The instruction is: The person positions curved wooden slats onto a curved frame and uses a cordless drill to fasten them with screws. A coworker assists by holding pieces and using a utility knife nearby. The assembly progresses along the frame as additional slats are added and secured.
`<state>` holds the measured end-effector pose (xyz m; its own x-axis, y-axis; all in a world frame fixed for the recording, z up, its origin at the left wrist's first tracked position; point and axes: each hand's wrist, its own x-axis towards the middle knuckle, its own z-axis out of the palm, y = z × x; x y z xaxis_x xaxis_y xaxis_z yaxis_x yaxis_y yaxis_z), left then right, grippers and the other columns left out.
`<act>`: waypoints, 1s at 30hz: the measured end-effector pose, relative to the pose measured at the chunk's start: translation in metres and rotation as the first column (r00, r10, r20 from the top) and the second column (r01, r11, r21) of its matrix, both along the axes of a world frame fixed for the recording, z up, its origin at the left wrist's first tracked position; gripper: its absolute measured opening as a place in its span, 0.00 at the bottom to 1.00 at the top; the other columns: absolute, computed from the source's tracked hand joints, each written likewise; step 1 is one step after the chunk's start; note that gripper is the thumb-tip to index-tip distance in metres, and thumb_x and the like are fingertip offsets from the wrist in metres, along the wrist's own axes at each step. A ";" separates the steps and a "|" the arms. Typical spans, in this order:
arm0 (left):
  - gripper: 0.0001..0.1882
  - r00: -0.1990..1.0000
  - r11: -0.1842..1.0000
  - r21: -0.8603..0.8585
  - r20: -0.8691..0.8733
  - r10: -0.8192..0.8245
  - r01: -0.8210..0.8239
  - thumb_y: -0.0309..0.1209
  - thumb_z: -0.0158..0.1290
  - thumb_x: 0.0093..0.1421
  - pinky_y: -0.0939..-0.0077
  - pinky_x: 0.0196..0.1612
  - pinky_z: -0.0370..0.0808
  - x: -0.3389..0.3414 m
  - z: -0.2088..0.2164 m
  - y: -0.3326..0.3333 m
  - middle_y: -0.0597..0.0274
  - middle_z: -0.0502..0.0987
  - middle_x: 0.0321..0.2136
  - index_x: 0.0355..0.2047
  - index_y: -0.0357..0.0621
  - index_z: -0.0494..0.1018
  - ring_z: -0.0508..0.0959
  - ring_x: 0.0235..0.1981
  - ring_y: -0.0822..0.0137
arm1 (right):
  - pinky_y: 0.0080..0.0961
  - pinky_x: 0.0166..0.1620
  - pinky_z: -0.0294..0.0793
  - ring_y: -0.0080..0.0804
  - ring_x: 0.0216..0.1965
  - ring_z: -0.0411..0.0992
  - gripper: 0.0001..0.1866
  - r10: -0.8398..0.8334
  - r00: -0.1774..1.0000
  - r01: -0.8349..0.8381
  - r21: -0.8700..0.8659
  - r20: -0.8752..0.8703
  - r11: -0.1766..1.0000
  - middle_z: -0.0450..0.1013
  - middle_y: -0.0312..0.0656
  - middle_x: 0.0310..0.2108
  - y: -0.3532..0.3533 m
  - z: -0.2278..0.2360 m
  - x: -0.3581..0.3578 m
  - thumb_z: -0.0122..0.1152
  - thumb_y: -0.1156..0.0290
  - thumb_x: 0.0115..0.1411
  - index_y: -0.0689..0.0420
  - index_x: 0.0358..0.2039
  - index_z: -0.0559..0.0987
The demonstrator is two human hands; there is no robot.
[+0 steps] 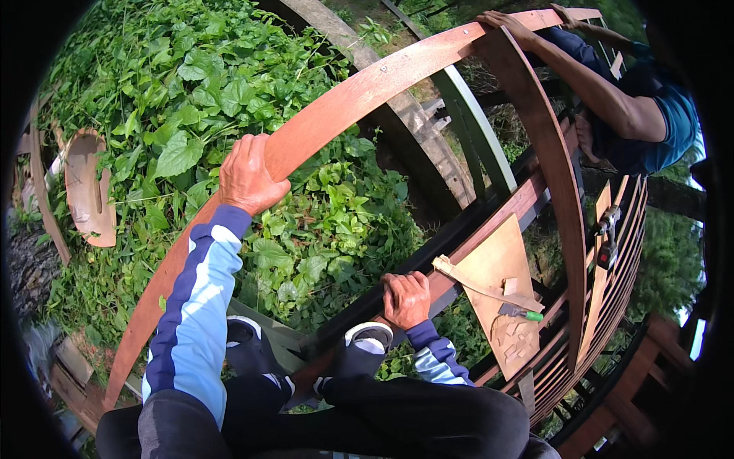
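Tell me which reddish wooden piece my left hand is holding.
The long outer plank arcing from lower left to top right; your left hand grips it. Your right hand is on the straighter lower beam; the curved crosspiece touches neither.

Wood scraps (514, 337) on tan board (501, 256)

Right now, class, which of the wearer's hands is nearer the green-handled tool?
Right: the right hand curls over the reddish beam, left of the green-handled tool. The left hand grips the curved plank, farther left.
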<state>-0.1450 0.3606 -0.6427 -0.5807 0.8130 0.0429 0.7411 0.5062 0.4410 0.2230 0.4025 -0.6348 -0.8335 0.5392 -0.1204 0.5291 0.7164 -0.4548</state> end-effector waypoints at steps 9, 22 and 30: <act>0.34 1.000 1.000 0.004 -0.001 0.014 -0.014 0.34 0.64 0.34 0.61 0.46 0.73 0.000 0.000 0.000 0.54 0.71 0.37 0.44 0.39 0.70 0.73 0.42 0.52 | 0.37 0.51 0.65 0.36 0.34 0.73 0.15 -0.002 1.000 0.002 0.028 -0.015 1.000 0.76 0.39 0.31 0.000 0.000 -0.001 0.62 0.72 0.47 0.56 0.38 0.77; 0.34 0.997 1.000 0.030 -0.073 0.009 -0.007 0.33 0.64 0.32 0.60 0.44 0.73 0.002 -0.009 -0.002 0.54 0.71 0.35 0.44 0.39 0.69 0.73 0.40 0.51 | 0.37 0.51 0.67 0.38 0.34 0.74 0.14 -0.020 0.999 0.023 0.064 -0.037 0.998 0.76 0.41 0.29 -0.001 0.003 -0.001 0.62 0.72 0.47 0.57 0.36 0.78; 0.35 0.997 1.000 -0.002 -0.072 0.007 -0.007 0.33 0.64 0.31 0.59 0.46 0.71 0.003 -0.005 0.001 0.53 0.70 0.36 0.43 0.40 0.68 0.71 0.41 0.50 | 0.34 0.52 0.66 0.35 0.35 0.74 0.13 -0.047 0.998 0.048 0.031 -0.031 0.998 0.76 0.39 0.30 -0.002 0.006 0.002 0.61 0.70 0.49 0.57 0.37 0.78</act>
<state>-0.1422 0.3616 -0.6476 -0.5818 0.8091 0.0827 0.7674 0.5124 0.3853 0.2252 0.4010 -0.6287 -0.8101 0.5812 -0.0771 0.5488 0.7055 -0.4485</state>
